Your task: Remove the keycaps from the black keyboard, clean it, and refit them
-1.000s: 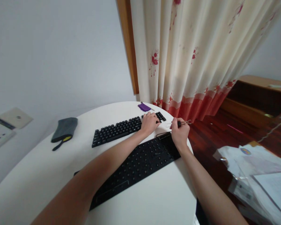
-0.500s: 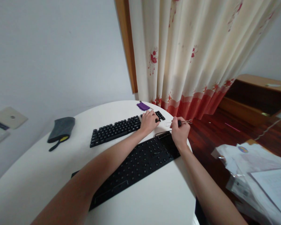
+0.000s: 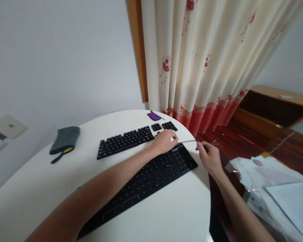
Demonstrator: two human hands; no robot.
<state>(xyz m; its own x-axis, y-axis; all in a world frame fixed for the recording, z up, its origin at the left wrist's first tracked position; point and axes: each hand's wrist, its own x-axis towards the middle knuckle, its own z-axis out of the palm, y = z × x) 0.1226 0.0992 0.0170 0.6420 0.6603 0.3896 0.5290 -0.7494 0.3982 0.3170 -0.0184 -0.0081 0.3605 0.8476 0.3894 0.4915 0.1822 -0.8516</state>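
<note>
The left hand [image 3: 165, 141] is over the upper right part of a black keyboard base [image 3: 151, 179], its thumb and index finger curled toward each other; whether they pinch anything, I cannot tell. The right hand [image 3: 212, 159], by the right edge of the white counter [image 3: 176, 205], is closed around the dark handle of a wire keycap puller [image 3: 206, 148], whose thin wires stick out past the hand. A thin black cable [image 3: 188, 141] runs between the two hands, from the base's upper edge to the right thumb.

The keyboard base lies slantwise on the counter, partly under the left forearm, its switches bare. Behind it, black keycaps [image 3: 126, 140] are laid out in keyboard order: a long main block, a small cluster and a number-pad block, with a few pieces partly hidden by the left hand. Beyond the smaller blocks lies a purple cloth [image 3: 154, 116]. A grey pouch [image 3: 65, 138] with a yellow lining and dark strap sits at the left.
</note>
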